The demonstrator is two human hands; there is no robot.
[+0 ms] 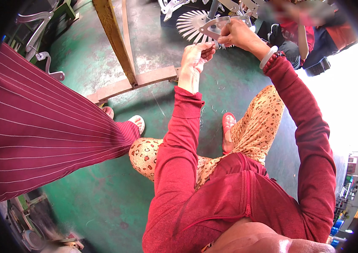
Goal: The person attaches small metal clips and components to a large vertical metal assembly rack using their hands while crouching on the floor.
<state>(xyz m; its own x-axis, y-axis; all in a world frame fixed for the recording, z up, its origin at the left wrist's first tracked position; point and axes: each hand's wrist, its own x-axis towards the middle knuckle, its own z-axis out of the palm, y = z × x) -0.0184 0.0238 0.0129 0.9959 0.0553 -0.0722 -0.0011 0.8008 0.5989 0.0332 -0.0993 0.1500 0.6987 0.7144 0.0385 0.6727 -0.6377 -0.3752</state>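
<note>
My left hand is raised at the top middle, its fingers curled and pinched. Close beside it, my right hand has thumb and fingers drawn together, their tips almost meeting those of the left. Something small and shiny shows between the fingertips, too small to name. Against the right hand's fingers lies a silver metal bracket with holes along it, partly covered by that hand. Behind the bracket is a round fan of flat metal strips around a grey post.
A wooden frame with a floor beam stands left of my hands. At left, a person in a striped dark-red garment stands close. Curved silver metal parts hang on a rack. Another person sits at upper right.
</note>
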